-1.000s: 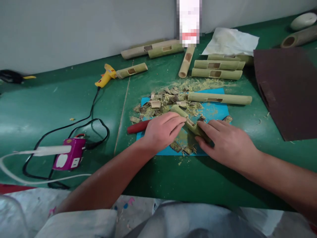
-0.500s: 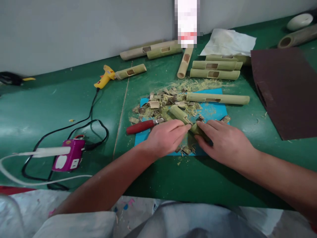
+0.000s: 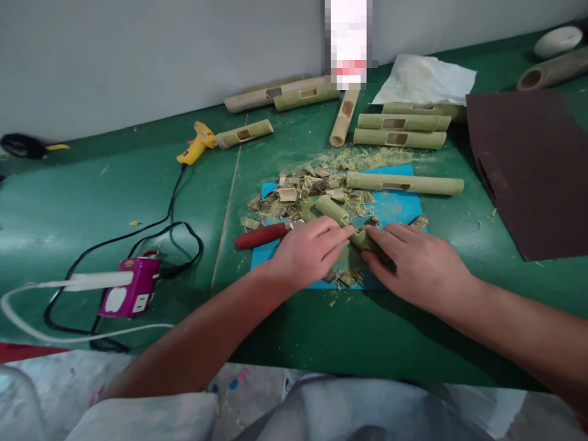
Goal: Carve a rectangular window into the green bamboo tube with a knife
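A short green bamboo tube [image 3: 332, 209] with a cut-out in its side lies slanted over a blue mat [image 3: 399, 208]. My right hand [image 3: 413, 260] is closed around its near end, steadying it from the right. At the cut-out, my left hand [image 3: 312, 254] is curled with fingertips pinched against the opening's edge; whatever sits in that pinch is hidden. Left of this hand rests a red-handled knife [image 3: 261, 236], its blade end partly covered. Behind the hands, a longer notched bamboo tube [image 3: 432, 184] lies across the mat.
Bamboo chips and shavings [image 3: 294, 195] are heaped behind the left hand. Notched tubes [image 3: 399, 139] lie farther back, near a white cloth [image 3: 422, 79]. Leftward are a yellow glue gun [image 3: 197, 144], its black cord and a purple power adapter [image 3: 133, 286]. Dark brown sheets [image 3: 528, 171] lie right.
My left hand's fingers have shifted slightly at the cut-out, its back a little higher. The right hand keeps its hold on the bamboo tube. The whole view has moved very slightly.
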`<state>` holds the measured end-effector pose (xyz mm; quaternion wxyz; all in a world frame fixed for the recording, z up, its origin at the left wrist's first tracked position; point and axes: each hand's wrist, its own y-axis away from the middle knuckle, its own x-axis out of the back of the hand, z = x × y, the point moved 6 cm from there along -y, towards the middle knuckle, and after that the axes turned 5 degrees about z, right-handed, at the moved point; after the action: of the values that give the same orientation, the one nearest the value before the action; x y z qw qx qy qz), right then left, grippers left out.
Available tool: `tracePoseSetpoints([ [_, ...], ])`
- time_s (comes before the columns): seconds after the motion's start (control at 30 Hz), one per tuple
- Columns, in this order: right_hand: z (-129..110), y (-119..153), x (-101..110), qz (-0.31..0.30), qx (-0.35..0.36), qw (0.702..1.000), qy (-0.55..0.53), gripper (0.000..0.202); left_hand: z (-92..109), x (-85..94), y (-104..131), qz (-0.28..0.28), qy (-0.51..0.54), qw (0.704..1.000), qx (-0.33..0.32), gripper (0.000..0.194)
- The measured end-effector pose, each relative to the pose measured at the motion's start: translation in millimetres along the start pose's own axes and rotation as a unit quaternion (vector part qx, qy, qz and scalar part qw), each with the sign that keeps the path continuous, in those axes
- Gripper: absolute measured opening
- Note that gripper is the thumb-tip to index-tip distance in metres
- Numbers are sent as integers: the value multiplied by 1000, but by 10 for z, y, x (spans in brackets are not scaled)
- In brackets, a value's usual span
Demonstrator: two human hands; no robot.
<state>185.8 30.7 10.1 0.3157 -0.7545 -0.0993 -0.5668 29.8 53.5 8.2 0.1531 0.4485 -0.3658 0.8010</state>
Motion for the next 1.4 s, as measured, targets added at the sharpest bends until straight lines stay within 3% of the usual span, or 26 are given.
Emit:
tracePoseSetpoints([
  [0.17, 6, 2, 8, 9, -4, 1000, -4, 32, -30, 44, -15, 33, -1, 999, 12, 23],
  [0.33, -11, -5, 26, 14, 5, 1000, 8, 31, 18, 0, -16, 0, 10, 1000, -12, 24],
  [0.47, -10, -10, 32, 10, 2, 1000, 12, 31, -5, 43, -23, 30, -6, 999, 7, 23],
  [0.6, -12, -8, 38, 16, 8, 1000, 17, 31, 7, 0, -18, -8, -9, 1000, -5, 25],
  [0.73, 0, 2, 31, 15, 5, 1000, 23, 33, -27, 36, -14, 26, -27, 999, 19, 25],
  [0.83, -6, 8, 33, 20, 14, 999, 31, 34, 2, -13, -7, -13, -11, 1000, 0, 25],
  [0.97, -10, -3, 43, 27, 14, 999, 44, 34, -65, 43, -12, 27, -25, 999, 26, 25],
  [1.1, -29, -17, 55, 35, 27, 998, 46, 33, -72, 0, -10, -12, -12, 1000, 10, 25],
  [1.23, -24, -7, 55, 36, 27, 998, 47, 32, -119, 63, -27, 34, -39, 998, 39, 24],
  [1.4, -30, 7, 45, 36, 38, 997, 51, 32, -104, 26, -48, 12, -24, 1000, 17, 25],
])
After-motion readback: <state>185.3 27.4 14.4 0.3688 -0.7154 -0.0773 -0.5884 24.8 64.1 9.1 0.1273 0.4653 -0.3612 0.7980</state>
